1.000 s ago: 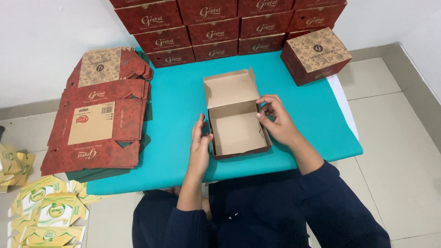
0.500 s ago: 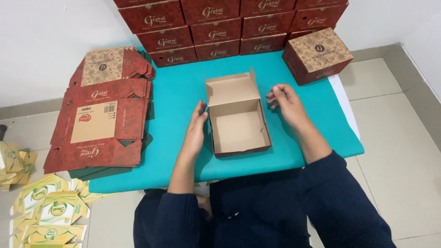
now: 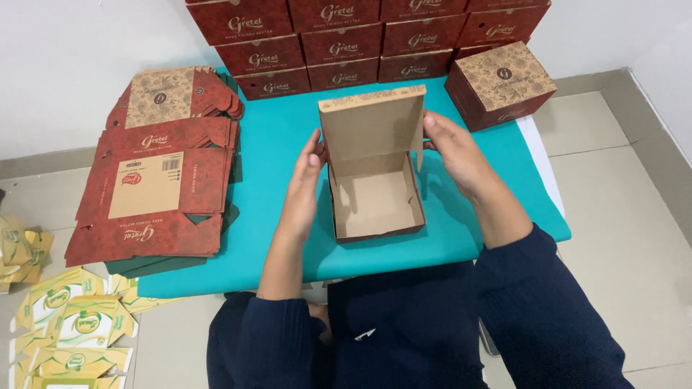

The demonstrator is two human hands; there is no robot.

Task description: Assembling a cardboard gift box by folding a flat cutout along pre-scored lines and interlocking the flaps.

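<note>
Your left hand (image 3: 306, 176) presses flat against the left wall of the open brown cardboard box with dark red outside (image 3: 375, 184), and your right hand (image 3: 458, 155) grips the raised lid's right edge. The box stands mid-way on the teal surface (image 3: 274, 144): base and walls are formed, lid not yet shut. Matte, creased board. To the left lies a stack of flat red unfolded cartons (image 3: 155, 194); behind, a wall of finished red boxes (image 3: 346, 43).
</note>
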